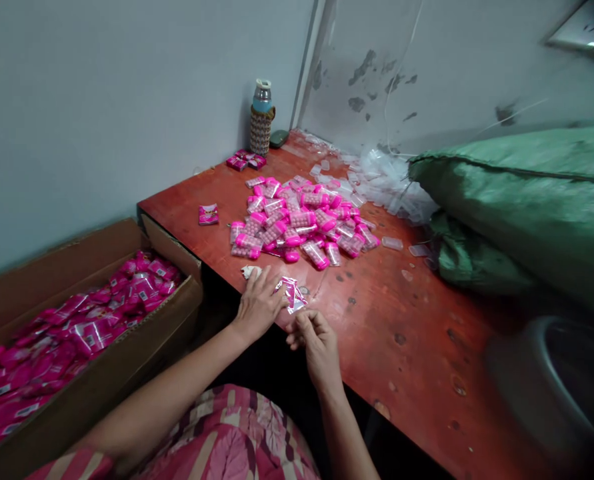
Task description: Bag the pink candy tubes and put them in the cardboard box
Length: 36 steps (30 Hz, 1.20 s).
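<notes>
A pink-and-silver printed sachet (293, 295) is laid near the front edge of the red tabletop (407, 373), between the two hands. By the left hand (261, 305) its left side is partly covered; the fingers of that hand are extended and lowered toward the wood, unclenched. The right hand (315, 339) is held at the sachet's near corner with the fingers curled and the thumb brought toward the index finger; whether the foil is pinched there cannot be told. A scrap of white material (251, 272) is seen just beyond the left fingertips. Farther back, small clear bottles (301, 219) with bright pink caps, filled with pale pink balls, are heaped together. To the left of the heap a single pink packet (208, 214) is set apart. Beside the table, many pink packets (97, 327) are piled inside an open cardboard box (141, 353), and at the right a green woven sack (521, 200) is seen
</notes>
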Tool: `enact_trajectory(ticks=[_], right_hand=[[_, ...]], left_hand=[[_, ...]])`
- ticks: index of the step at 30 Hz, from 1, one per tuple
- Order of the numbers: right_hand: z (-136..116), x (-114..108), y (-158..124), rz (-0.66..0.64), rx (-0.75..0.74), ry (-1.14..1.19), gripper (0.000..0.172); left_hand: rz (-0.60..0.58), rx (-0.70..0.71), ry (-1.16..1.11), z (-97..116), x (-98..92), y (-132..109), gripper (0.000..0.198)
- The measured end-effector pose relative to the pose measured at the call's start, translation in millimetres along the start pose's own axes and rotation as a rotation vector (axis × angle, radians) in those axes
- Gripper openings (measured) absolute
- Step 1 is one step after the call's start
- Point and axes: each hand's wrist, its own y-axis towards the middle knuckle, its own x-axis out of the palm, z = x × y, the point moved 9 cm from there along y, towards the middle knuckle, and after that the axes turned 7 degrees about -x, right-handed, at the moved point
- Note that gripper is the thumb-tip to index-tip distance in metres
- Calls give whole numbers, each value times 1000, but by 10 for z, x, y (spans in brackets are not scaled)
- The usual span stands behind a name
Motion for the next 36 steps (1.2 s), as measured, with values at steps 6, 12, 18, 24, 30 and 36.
enact_trajectory(ticks=[6, 12, 18, 24, 30, 36], right_hand=[[-22, -109, 85, 29, -31, -67, 24], [-166, -211, 281, 156, -182, -104, 27], [-185, -160, 383, 104, -125, 63, 27], [-240, 55, 404, -178, -106, -84, 23], [-705, -100, 892, -205, -615, -1067, 30], [-607, -65, 1358, -638, -960, -1803, 51]], left_hand=[[47, 258, 383, -13, 124, -109, 24], [135, 458, 586, 204, 143, -234, 26], [107, 141, 181, 181, -77, -161, 46], [-231, -518, -546, -349, 195, -215, 28], [-106, -726, -721, -548, 134, -291, 24], [-18, -808, -818, -617, 8, -362, 23]])
